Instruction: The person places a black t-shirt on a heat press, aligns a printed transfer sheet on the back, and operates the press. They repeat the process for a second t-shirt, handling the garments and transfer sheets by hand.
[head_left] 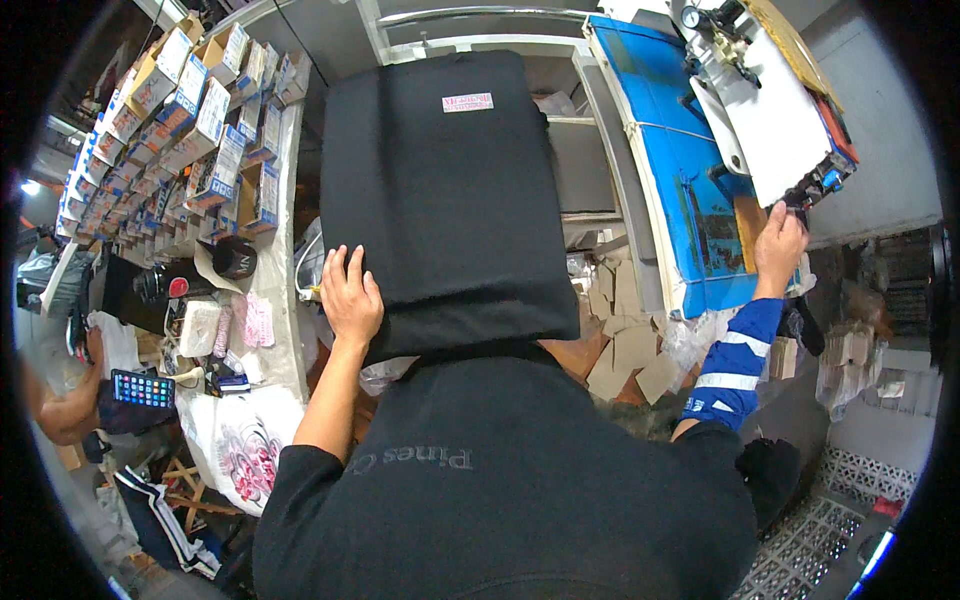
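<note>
My left hand (350,303) lies flat near the lower left edge of a padded black board (440,200), its fingers stretched out. The board's black covering shows folds along the near edge, and a small white label with red print (468,102) sits near its far end. Off to the right, my right hand (782,245) reaches up to the dark fittings (800,196) at the near end of a white machine panel (775,120). Its fingers curl at a dark part there. They cover most of it, so its kind is hidden.
At left, a bench (288,250) bears several small open cardboard boxes (200,130) and a dark cup (234,258). A blue sheet-covered table (670,180) stands right of the board. Cardboard pieces (632,350) lie below. A person's arm (75,385) and a lit phone (142,389) show at far left.
</note>
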